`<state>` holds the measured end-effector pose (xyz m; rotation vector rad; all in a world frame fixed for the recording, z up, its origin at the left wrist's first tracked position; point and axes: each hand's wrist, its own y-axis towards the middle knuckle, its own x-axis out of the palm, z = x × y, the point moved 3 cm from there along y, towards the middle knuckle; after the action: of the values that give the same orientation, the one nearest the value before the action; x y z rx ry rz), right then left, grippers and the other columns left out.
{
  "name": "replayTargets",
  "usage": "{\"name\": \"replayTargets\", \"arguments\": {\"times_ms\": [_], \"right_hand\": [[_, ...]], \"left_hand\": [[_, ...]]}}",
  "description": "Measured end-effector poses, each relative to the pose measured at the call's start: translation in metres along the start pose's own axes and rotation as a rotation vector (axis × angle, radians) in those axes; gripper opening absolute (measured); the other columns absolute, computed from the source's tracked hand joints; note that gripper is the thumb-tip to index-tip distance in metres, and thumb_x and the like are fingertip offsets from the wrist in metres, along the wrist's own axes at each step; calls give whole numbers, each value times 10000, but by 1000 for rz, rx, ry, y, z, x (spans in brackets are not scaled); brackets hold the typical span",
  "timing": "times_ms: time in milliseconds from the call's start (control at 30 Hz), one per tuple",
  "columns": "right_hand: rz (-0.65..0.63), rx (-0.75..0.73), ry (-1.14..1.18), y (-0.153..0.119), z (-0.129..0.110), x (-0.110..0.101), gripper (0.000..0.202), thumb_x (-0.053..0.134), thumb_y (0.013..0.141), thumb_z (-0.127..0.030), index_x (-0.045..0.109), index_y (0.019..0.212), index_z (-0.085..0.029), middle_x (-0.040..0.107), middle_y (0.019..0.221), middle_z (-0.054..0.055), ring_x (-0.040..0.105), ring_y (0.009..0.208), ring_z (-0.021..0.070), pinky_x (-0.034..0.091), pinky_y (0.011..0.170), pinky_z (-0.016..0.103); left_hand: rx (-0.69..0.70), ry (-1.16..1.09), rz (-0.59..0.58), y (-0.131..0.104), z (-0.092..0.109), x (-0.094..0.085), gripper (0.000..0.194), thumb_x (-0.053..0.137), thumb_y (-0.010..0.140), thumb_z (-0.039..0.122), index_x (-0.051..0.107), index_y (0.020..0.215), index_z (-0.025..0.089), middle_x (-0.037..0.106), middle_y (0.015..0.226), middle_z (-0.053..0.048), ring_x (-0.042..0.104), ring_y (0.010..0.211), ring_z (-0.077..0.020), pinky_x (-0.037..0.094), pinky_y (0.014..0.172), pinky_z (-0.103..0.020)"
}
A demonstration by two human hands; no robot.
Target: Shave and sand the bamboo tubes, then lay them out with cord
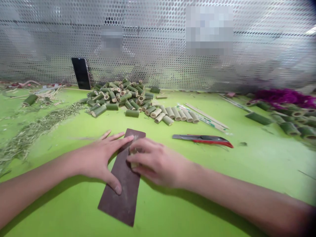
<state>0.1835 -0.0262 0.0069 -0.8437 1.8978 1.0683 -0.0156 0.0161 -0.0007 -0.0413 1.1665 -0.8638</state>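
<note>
A big silver metal wall full of holes [153,62] is standing behind a bright green flat table [74,215]. On the table, a heap of short green bamboo tubes [112,107] is sitting past both hands, likely to keep the tubes near but out of the way. A row of short, pale, peeled bamboo tubes [176,113] is lying beside the heap, perhaps to keep the two kinds apart. A long, dark brown sheet that looks like sandpaper [123,204] is lying flat between the hands. The left hand [97,161] is opening wide, with its thumb and pointing finger pressing on the sheet, likely to stop it sliding. A red and black knife with a grey blade [202,138] is resting past the right hand [158,161], maybe so it is easy to reach. That hand is curling its fingers around a small, pale green bamboo piece [134,164], holding it against the sheet, just beside the left hand. The fingers are hiding much of it, so its full shape is hard to tell.
</note>
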Motion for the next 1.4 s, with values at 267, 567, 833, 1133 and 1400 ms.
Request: {"name": "replayTargets", "arguments": {"times_ms": [267, 567, 833, 1133, 1400], "right_hand": [[38, 31, 27, 1, 3, -1, 63, 671, 971, -175, 703, 994, -126, 746, 1060, 108, 696, 1013, 195, 605, 961, 364], [45, -72, 47, 2, 15, -1, 125, 635, 981, -166, 729, 1051, -123, 773, 1091, 107, 694, 1101, 223, 562, 1079, 426], [-11, 2, 13, -2, 31, -7, 317, 640, 1009, -281, 674, 1273, -107, 709, 1309, 159, 657, 1233, 246, 545, 1089, 432], [-26, -14, 34, -5, 12, -6, 299, 635, 1011, -366, 754, 1150, -130, 709, 1187, 150, 681, 1035, 230, 583, 957, 415], [38, 169, -45, -2, 4, 0, 273, 644, 1008, -332, 739, 1162, -129, 742, 1275, 127, 711, 1132, 252, 582, 1021, 402]], "left_hand": [[-17, -14, -10, 0, 1, 0, 1469, 855, 548, 797, -35, 1656, 424, -27, 1759, -20, -110, 1568, -488, 129, 1213, -798], [7, 1, 6, 1, -1, 1, 1477, 851, 538, 817, -24, 1660, 418, -13, 1762, -39, -99, 1565, -504, 151, 1217, -789], [13, 5, 7, 0, -3, 1, 1473, 827, 535, 851, -33, 1656, 435, -30, 1762, -28, -113, 1563, -509, 158, 1210, -803], [13, 5, -11, 0, 1, 1, 1458, 831, 566, 821, -49, 1658, 422, -65, 1759, -23, -108, 1569, -499, 145, 1218, -791], [-13, -9, -27, 0, 1, 2, 1480, 867, 550, 778, -59, 1653, 435, -74, 1758, -7, -132, 1568, -489, 151, 1212, -798]]}}
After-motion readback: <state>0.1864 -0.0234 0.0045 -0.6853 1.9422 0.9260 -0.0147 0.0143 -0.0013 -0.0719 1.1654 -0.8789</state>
